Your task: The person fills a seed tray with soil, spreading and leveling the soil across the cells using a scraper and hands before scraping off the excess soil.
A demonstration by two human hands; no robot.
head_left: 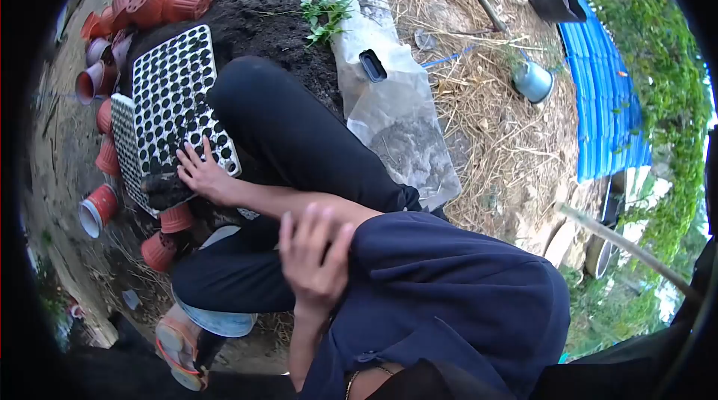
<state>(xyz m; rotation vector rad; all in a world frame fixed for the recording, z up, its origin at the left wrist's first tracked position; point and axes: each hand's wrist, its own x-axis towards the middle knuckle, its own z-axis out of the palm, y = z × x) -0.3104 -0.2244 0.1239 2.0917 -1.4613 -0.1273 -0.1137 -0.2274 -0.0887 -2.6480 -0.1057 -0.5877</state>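
White and plastic, the filled tray (171,47) beside the bent knee (250,86) looks weighty yet flexible, best held by opposite rims; the right hand (206,179) rests spread on its near end, the left hand (318,261) hovers open, empty.

The head-worn camera is looking forward and steeply down over the wearer's own body, and its wide lens is bending the scene inside a round, black-edged field. The navy-blue cloth shirt (456,273) is filling the lower middle from very near, and the bare left hand (315,259) is showing close up. The white, round-celled plastic seedling tray (235,169) is lying farther off, left of centre. Terracotta-coloured ribbed plastic pots (187,2) are showing at the upper left, while leafy green plants (658,63) are lining the distant right edge.
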